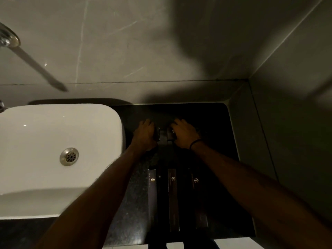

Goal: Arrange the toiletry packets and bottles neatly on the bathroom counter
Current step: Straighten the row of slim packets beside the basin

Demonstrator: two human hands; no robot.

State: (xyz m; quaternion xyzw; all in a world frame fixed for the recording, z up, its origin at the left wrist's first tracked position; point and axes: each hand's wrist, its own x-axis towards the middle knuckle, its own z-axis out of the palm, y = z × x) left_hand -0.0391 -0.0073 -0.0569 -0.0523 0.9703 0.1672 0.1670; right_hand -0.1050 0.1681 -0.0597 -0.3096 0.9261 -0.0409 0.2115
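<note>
On the dark granite counter right of the sink lie three long dark toiletry packets with gold logos, side by side: a left packet, a middle packet and a right packet. Further back, my left hand grips a small dark box and my right hand grips another small dark box. The two boxes stand close together with a narrow gap between them. The light is dim, and my fingers hide most of each box.
A white basin with a metal drain fills the left side. A chrome tap juts from the grey tiled wall at upper left. Another wall bounds the counter on the right. The counter's front edge runs along the bottom.
</note>
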